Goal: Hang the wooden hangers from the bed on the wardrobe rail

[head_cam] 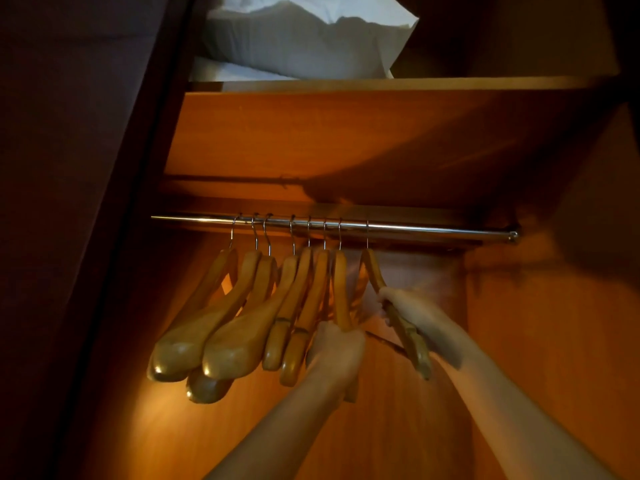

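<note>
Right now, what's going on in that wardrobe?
A person is hanging wooden hangers on the wardrobe rail. Eight hooks sit over it. The right hand grips the rightmost hanger, whose hook is already over the rail. The left hand holds the lower end of the neighbouring hanger. The other six hang free to the left. A pillow lies on the shelf above.

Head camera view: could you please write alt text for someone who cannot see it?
A person's right hand grips the rightmost light wooden hanger on a shiny metal wardrobe rail, and the left hand grips the hanger beside it. Six more hangers hang to their left; a white pillow lies on the shelf above.
</note>
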